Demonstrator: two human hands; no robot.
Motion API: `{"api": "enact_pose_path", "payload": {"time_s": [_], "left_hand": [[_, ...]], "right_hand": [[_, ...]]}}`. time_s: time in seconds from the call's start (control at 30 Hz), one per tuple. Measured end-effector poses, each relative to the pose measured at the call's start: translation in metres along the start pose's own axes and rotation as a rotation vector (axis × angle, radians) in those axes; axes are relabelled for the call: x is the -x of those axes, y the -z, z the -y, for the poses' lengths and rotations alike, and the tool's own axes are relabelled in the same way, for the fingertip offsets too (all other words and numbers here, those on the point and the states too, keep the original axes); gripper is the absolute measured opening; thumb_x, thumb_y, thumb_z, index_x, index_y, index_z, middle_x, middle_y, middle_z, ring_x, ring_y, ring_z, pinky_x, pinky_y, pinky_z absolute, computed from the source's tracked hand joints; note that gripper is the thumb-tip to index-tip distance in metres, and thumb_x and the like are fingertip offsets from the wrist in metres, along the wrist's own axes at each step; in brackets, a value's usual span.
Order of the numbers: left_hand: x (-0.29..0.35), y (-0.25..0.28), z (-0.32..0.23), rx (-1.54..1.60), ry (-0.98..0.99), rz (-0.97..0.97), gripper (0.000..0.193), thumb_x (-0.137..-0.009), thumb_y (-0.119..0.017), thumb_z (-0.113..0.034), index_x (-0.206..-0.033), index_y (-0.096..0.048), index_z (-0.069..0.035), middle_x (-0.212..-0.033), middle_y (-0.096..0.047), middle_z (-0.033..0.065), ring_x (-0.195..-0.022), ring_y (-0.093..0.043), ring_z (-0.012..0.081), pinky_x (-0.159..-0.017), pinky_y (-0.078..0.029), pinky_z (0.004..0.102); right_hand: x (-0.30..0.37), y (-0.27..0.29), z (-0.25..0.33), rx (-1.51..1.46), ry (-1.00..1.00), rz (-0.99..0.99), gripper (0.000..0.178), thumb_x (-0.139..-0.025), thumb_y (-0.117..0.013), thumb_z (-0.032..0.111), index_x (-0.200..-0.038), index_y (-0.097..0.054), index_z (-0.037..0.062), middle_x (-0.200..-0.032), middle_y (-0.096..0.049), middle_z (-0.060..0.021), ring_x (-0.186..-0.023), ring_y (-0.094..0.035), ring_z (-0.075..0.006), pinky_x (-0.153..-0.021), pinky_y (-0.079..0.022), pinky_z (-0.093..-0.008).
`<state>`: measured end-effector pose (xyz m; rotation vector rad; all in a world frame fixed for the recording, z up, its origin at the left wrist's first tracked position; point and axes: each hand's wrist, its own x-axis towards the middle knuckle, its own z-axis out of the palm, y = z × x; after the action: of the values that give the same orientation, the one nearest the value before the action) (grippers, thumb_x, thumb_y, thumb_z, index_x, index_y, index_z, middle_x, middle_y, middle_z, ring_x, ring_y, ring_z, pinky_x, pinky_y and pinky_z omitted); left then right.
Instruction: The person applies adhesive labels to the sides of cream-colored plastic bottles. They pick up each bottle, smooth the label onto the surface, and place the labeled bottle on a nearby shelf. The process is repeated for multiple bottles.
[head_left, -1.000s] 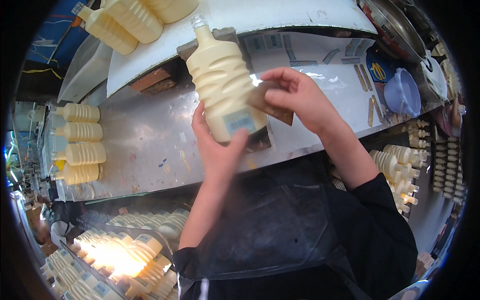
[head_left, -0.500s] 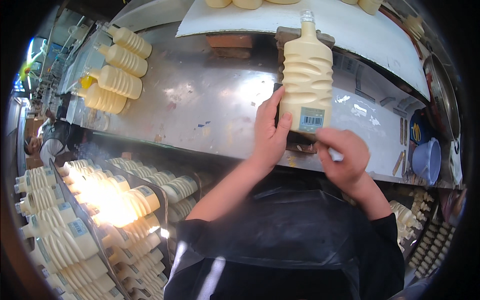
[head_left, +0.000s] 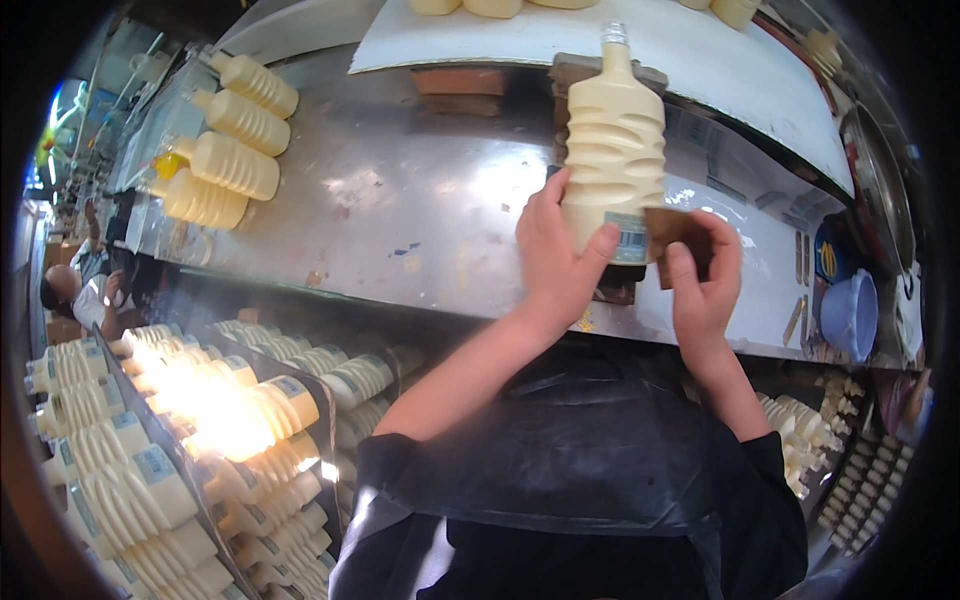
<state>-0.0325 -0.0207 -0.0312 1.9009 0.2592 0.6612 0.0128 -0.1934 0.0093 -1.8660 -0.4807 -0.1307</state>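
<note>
A cream-coloured ribbed bottle (head_left: 615, 140) with a clear threaded neck lies on a dark holder (head_left: 570, 78) on the metal bench, neck away from me. My left hand (head_left: 562, 265) steadies its lower left side, thumb resting on the label's left edge. The blue-green label (head_left: 624, 232) has a barcode and sits near the bottle's base. In my right hand (head_left: 708, 280), pinched between thumb and fingers, is a thin brown flat piece (head_left: 664, 228). It meets the label's right edge; what it is made of I cannot tell.
Several similar bottles (head_left: 235, 165) lie at the bench's far left. Crates of labelled bottles (head_left: 120, 480) stand below left. A white board (head_left: 480, 40) spans the back. To the right are a light-blue bucket (head_left: 850, 315) and label strips (head_left: 715, 150). Another person (head_left: 85, 290) is at far left.
My right hand has opened out from a fist below the label and moved up beside it, the brown piece now showing. My left thumb has shifted onto the label.
</note>
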Motion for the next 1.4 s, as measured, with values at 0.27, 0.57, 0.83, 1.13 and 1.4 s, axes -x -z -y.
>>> {"api": "enact_pose_path", "payload": {"time_s": [0.27,0.57,0.83,1.13,1.4], "left_hand": [[-0.002,0.017,-0.003,0.475,0.309,0.053,0.045,-0.103,-0.057,-0.012,-0.147,-0.048,-0.003,-0.134,-0.056,0.0096,-0.121,-0.054,0.0173,-0.107,-0.043,0.0340],[-0.003,0.029,-0.003,0.623,0.377,-0.008,0.027,-0.107,-0.051,-0.013,-0.126,-0.064,0.000,-0.113,-0.064,0.0056,-0.106,-0.057,0.0127,-0.096,-0.046,0.0288],[0.005,0.027,-0.007,0.302,0.223,0.015,0.044,-0.104,-0.049,-0.025,-0.139,-0.052,0.001,-0.129,-0.056,0.0125,-0.123,-0.051,0.0220,-0.109,-0.040,0.0392],[-0.006,0.000,-0.018,-0.175,0.084,-0.008,0.074,-0.091,-0.063,-0.040,-0.147,-0.040,0.003,-0.134,-0.047,0.0212,-0.127,-0.044,0.0369,-0.112,-0.033,0.0486],[-0.005,0.001,-0.014,0.031,0.148,0.021,0.053,-0.107,-0.051,-0.026,-0.150,-0.038,0.002,-0.146,-0.044,0.0206,-0.137,-0.042,0.0293,-0.118,-0.029,0.0416]], "right_hand": [[-0.023,0.000,0.019,0.372,0.725,0.095,0.027,-0.083,-0.068,0.000,-0.109,-0.066,0.0050,-0.097,-0.069,-0.0111,-0.084,-0.069,-0.0325,-0.072,-0.056,-0.0399],[-0.013,-0.015,0.051,0.400,0.853,0.215,0.021,-0.078,-0.067,0.010,-0.098,-0.066,0.0034,-0.087,-0.063,-0.0054,-0.074,-0.065,-0.0230,-0.062,-0.051,-0.0353],[-0.026,0.004,0.042,0.385,0.363,0.005,0.008,-0.091,-0.068,0.013,-0.099,-0.068,0.0117,-0.078,-0.069,-0.0109,-0.068,-0.070,-0.0313,-0.060,-0.054,-0.0415],[-0.010,0.001,0.024,0.313,-0.002,0.012,0.025,-0.093,-0.067,0.023,-0.112,-0.059,0.0087,-0.070,-0.067,-0.0174,-0.065,-0.068,-0.0394,-0.060,-0.053,-0.0475],[-0.003,0.001,0.029,0.177,-0.046,0.091,0.030,-0.093,-0.070,0.016,-0.119,-0.057,0.0085,-0.065,-0.065,-0.0100,-0.053,-0.063,-0.0202,-0.053,-0.048,-0.0318]]}}
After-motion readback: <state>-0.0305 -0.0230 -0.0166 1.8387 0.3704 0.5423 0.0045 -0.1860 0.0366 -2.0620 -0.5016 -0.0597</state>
